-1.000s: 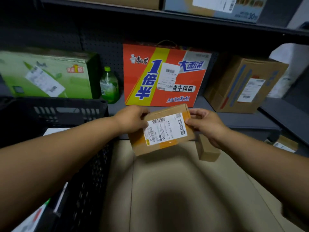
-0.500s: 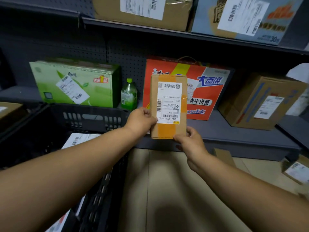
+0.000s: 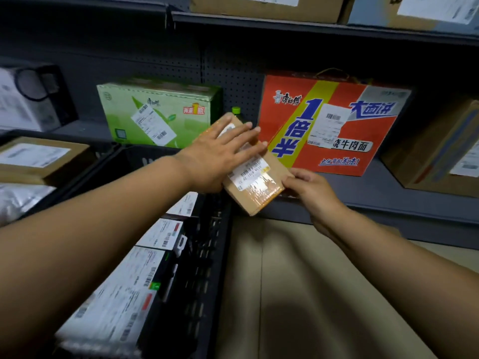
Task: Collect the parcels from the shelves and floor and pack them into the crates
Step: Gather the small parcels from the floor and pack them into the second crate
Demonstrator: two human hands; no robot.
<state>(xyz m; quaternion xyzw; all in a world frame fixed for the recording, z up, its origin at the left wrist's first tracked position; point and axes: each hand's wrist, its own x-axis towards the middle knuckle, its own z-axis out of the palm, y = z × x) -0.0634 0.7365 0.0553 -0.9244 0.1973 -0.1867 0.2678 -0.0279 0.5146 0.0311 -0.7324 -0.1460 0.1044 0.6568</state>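
The small parcel (image 3: 255,189) is plain brown cardboard with a white barcode label and a glossy orange tape band. Behind it sits a light green box (image 3: 158,114) with a leaf print, and a red-orange carton (image 3: 334,125) with a yellow diagonal stripe and blue lettering. The crate (image 3: 204,268) is black with a slotted grid pattern — shelves (image 3: 388,193) are dark grey, backed by dotted pegboard.

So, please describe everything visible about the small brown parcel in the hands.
The small brown parcel is a flat cardboard box with a white barcode label and glossy tape. It is held tilted in the air above the black crate's corner. The left hand lies flat across its top; the right hand pinches its lower right edge.
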